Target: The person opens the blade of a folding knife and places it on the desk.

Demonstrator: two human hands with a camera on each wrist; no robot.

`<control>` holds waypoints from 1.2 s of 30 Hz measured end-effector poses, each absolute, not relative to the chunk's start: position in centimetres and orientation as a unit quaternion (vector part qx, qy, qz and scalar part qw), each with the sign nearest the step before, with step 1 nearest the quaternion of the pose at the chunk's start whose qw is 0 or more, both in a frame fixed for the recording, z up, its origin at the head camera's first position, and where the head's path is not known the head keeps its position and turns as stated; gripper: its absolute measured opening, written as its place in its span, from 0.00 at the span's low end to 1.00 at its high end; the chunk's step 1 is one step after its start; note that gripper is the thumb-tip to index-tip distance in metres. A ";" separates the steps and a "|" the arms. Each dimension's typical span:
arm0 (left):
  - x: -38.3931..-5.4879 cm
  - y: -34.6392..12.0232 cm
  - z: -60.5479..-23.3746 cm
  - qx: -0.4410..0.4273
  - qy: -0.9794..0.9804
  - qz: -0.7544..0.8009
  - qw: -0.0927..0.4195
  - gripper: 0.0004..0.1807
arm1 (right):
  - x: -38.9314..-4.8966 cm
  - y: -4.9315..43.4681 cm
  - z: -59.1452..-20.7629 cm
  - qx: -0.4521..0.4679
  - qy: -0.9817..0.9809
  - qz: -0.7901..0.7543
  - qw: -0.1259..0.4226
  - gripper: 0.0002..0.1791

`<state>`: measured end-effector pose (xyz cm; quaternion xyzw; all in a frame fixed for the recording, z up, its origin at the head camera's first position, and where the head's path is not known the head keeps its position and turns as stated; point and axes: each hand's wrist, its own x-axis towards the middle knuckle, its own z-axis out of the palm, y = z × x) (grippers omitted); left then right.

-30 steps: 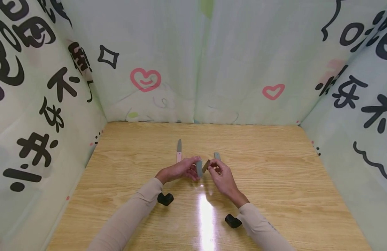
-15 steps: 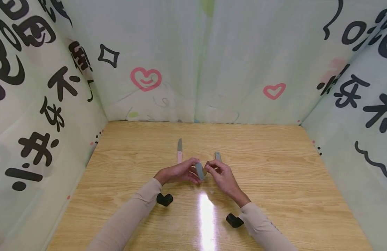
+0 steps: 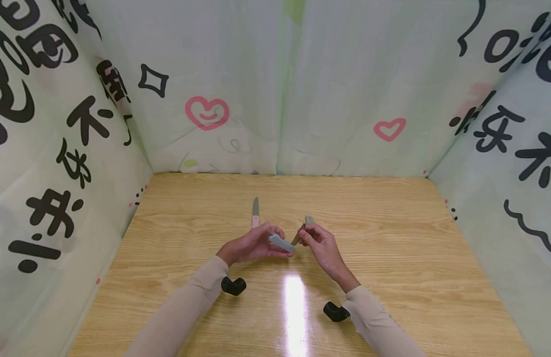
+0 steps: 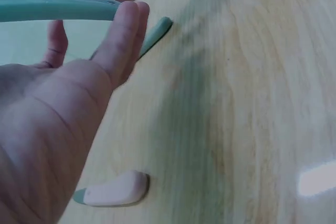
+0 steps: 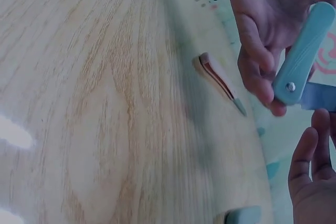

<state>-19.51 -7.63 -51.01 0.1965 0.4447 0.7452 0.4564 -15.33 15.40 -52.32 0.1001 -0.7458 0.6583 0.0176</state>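
In the head view my left hand (image 3: 254, 244) holds the pale blue-green handle of a folding knife (image 3: 281, 243), tilted down to the right. My right hand (image 3: 321, 247) pinches its blade (image 3: 298, 235), which stands out at an angle from the handle. A round metal pivot shows at the handle's end in the right wrist view, beside the blade (image 5: 317, 97). Behind my left hand lies a pink-handled knife (image 3: 255, 220) with its blade out, pointing to the far side. Another blue-green handle (image 3: 309, 219) lies just beyond my right hand, which partly hides it.
The wooden table (image 3: 391, 238) meets a printed cloth wall (image 3: 329, 99) at the back and on both sides. Black devices (image 3: 233, 285) sit at both wrists. Light glares off the table's front middle.
The handle in my left hand has turned from near upright to nearly flat. The blade stands at a wider angle from it, and my right hand has shifted slightly to the right.
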 end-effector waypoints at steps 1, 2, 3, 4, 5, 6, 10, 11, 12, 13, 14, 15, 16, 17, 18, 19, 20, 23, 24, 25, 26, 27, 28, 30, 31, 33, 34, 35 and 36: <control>-19.5 -7.6 -51.1 0.192 0.434 0.751 0.459 0.16 | -15.3 15.4 -52.3 0.100 -0.748 0.656 0.019 0.08; -19.5 -7.7 -51.1 0.186 0.430 0.755 0.460 0.16 | -15.3 15.4 -52.3 0.103 -0.749 0.654 0.022 0.09; -19.5 -7.7 -51.1 0.183 0.427 0.757 0.460 0.16 | -15.3 15.3 -52.2 0.103 -0.751 0.652 0.023 0.09; -19.5 -7.7 -51.1 0.182 0.425 0.757 0.461 0.17 | -15.3 15.2 -52.1 0.103 -0.752 0.651 0.026 0.10; -19.5 -7.8 -51.1 0.184 0.427 0.756 0.461 0.18 | -15.3 15.2 -52.0 0.101 -0.754 0.648 0.028 0.09; -19.5 -7.9 -51.1 0.187 0.433 0.753 0.459 0.19 | -15.3 15.2 -52.0 0.098 -0.755 0.648 0.030 0.09; -19.8 -8.0 -50.9 0.190 0.516 0.712 0.438 0.27 | -15.0 15.1 -51.3 0.085 -0.755 0.649 0.031 0.08; -19.9 -7.9 -50.8 0.190 0.546 0.695 0.427 0.31 | -15.0 15.2 -51.4 0.086 -0.754 0.651 0.033 0.08; -20.1 -7.8 -50.7 0.188 0.574 0.678 0.418 0.34 | -15.0 15.2 -51.5 0.086 -0.753 0.652 0.036 0.08; -20.2 -7.7 -50.6 0.185 0.599 0.662 0.411 0.36 | -15.0 15.2 -51.5 0.088 -0.753 0.651 0.040 0.08; -20.3 -7.6 -50.6 0.185 0.619 0.648 0.404 0.37 | -15.1 15.3 -52.1 0.094 -0.752 0.650 0.047 0.08; -20.3 -7.5 -50.5 0.185 0.635 0.635 0.398 0.38 | -15.3 15.4 -52.5 0.096 -0.750 0.652 0.049 0.08; -20.4 -7.4 -50.5 0.184 0.649 0.624 0.393 0.37 | -15.3 15.4 -52.6 0.103 -0.748 0.654 0.054 0.08; -20.4 -7.3 -50.4 0.184 0.657 0.619 0.390 0.36 | -15.3 15.4 -52.6 0.108 -0.748 0.653 0.056 0.08; -20.4 -7.2 -50.4 0.184 0.662 0.615 0.386 0.33 | -15.3 15.3 -52.6 0.111 -0.748 0.652 0.056 0.08; -20.4 -7.2 -50.4 0.184 0.668 0.611 0.382 0.31 | -15.3 15.3 -52.6 0.113 -0.747 0.652 0.057 0.08; -20.4 -7.2 -50.4 0.184 0.673 0.609 0.377 0.28 | -15.3 15.3 -52.6 0.112 -0.747 0.653 0.055 0.08; -20.3 -7.1 -50.4 0.186 0.676 0.612 0.365 0.24 | -15.2 15.3 -52.5 0.102 -0.752 0.649 0.053 0.08; -20.3 -7.1 -50.4 0.188 0.676 0.614 0.361 0.24 | -15.2 15.3 -52.4 0.099 -0.756 0.645 0.054 0.08; -20.3 -7.1 -50.5 0.190 0.676 0.616 0.358 0.23 | -15.2 15.3 -52.4 0.096 -0.759 0.642 0.054 0.07; -20.3 -7.1 -50.5 0.192 0.677 0.617 0.353 0.23 | -15.3 15.3 -52.3 0.095 -0.763 0.638 0.054 0.07; -20.3 -7.1 -50.5 0.194 0.678 0.618 0.348 0.23 | -15.3 15.3 -52.2 0.094 -0.766 0.633 0.054 0.07; -20.3 -7.1 -50.6 0.197 0.679 0.619 0.344 0.23 | -15.3 15.3 -52.2 0.095 -0.770 0.629 0.054 0.07; -20.2 -7.1 -50.5 0.200 0.683 0.618 0.333 0.24 | -15.4 15.3 -52.1 0.095 -0.776 0.621 0.055 0.07; -20.3 -7.2 -50.5 0.200 0.686 0.619 0.328 0.24 | -15.5 15.3 -52.0 0.092 -0.775 0.623 0.054 0.07; -20.3 -7.3 -50.6 0.194 0.687 0.623 0.321 0.25 | -15.6 15.3 -51.9 0.078 -0.772 0.629 0.049 0.07; -20.3 -7.4 -50.6 0.191 0.685 0.627 0.318 0.25 | -15.6 15.3 -52.0 0.069 -0.767 0.636 0.046 0.07; -20.4 -7.4 -50.7 0.188 0.685 0.629 0.316 0.24 | -15.7 15.3 -51.9 0.059 -0.762 0.643 0.042 0.08; -20.4 -7.5 -50.7 0.183 0.684 0.632 0.315 0.24 | -15.7 15.4 -52.0 0.048 -0.756 0.652 0.035 0.08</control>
